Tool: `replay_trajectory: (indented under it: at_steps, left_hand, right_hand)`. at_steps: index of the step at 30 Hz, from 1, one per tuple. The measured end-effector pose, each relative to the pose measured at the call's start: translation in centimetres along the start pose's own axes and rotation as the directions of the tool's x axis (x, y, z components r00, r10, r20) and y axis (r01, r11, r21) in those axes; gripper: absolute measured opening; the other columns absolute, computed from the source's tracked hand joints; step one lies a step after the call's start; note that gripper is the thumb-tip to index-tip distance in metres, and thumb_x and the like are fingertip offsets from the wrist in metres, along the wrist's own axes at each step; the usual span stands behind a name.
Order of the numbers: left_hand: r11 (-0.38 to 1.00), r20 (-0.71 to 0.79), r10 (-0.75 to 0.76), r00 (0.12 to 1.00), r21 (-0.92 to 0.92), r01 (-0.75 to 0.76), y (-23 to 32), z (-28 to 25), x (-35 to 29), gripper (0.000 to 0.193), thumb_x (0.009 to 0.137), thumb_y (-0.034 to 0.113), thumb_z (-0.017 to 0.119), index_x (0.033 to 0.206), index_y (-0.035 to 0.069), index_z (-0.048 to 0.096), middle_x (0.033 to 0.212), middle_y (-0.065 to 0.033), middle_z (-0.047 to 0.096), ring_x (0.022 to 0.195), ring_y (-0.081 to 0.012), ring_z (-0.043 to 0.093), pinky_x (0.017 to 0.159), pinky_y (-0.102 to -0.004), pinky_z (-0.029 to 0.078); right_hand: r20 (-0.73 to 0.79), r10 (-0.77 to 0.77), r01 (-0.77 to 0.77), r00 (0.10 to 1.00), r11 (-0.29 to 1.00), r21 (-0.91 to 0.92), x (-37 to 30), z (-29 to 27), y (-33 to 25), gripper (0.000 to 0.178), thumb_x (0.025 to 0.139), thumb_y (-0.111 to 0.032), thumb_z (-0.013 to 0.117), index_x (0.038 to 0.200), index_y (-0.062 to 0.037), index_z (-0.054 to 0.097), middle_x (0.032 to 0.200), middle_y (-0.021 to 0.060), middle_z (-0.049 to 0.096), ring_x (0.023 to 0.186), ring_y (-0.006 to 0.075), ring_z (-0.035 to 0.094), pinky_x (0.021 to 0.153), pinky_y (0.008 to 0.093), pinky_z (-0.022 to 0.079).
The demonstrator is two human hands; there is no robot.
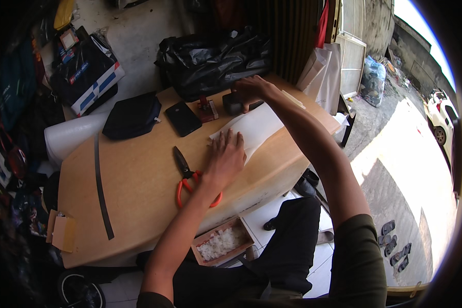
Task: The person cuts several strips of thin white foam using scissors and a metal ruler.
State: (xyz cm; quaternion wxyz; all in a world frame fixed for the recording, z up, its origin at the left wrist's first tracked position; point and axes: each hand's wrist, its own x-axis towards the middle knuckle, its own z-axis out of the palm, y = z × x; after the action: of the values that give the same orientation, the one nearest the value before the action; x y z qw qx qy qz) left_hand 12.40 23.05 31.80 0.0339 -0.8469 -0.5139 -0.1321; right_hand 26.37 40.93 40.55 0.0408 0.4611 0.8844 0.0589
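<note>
A white sheet [264,124] at one o'clock lay partly beneath the left hand [226,158], fingers loosely spread; the right hand [252,90], grasp unclear, was at a black block [233,105], twelve o'clock. Uneven pressure risked creasing.

Black plastic bag [213,66], crumpled, is lying at upper centre. Dark pouch [131,115] and black phone [183,119] are lying left of centre; white roll [69,137] is lying farther left. Long black strip [101,190] is lying below them. Small cardboard box [63,233] is sitting lower left. Stuffed translucent sack [373,82] is standing upper right. White car [442,120] is standing far right. Sandals [390,245], several, are lying lower right.
</note>
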Motion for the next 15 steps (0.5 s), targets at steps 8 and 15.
replay_trajectory:
  at_steps: [8,15]
  left_hand:
    - [0.990,0.018,0.002,1.000,-0.138,0.000,-0.7,-0.1,-0.3,0.050,0.099,0.022,0.040,0.138,-0.010,0.038,0.144,-0.0305,0.035,0.135,-0.0470,0.031,0.113,-0.0523,0.026]
    - [0.991,-0.252,0.041,0.967,-0.114,-0.071,-0.7,-1.3,0.1,0.032,0.090,0.001,0.046,0.121,-0.008,0.050,0.130,-0.0278,0.052,0.128,-0.0402,0.045,0.108,-0.0490,0.035]
  right_hand:
    - [-0.022,-0.015,0.015,1.000,1.000,-0.014,0.8,1.3,0.1,0.078,0.049,-0.027,0.088,0.121,-0.0133,0.061,0.111,0.0104,0.067,0.109,0.0285,0.062,0.089,0.0409,0.050]
    - [0.004,-0.037,0.037,0.999,0.999,-0.022,0.9,1.7,0.2,0.074,0.052,-0.025,0.086,0.120,-0.0139,0.061,0.113,0.0100,0.067,0.109,0.0282,0.062,0.089,0.0405,0.050]
